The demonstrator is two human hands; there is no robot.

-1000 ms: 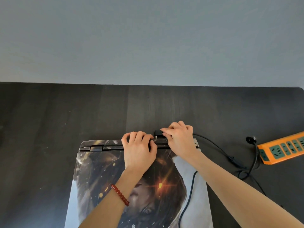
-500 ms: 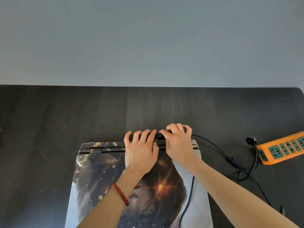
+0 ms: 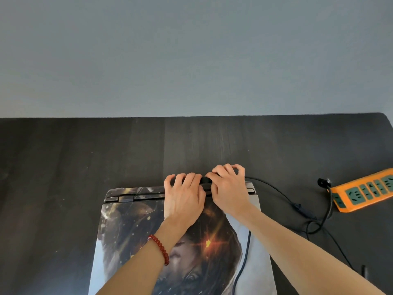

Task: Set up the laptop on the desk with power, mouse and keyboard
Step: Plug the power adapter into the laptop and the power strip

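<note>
Laptop (image 3: 131, 241), closed, art-skinned lid; left hand (image 3: 182, 201) presses flat, right hand (image 3: 228, 188) pinches black plug (image 3: 205, 179).

A second ago my right hand (image 3: 228, 186) pinched the small black power plug (image 3: 205, 179) clear behind the closed art-covered laptop (image 3: 131, 231); now it is nearly hidden between my hands, my left hand (image 3: 184, 198) slid over against the right.
</note>
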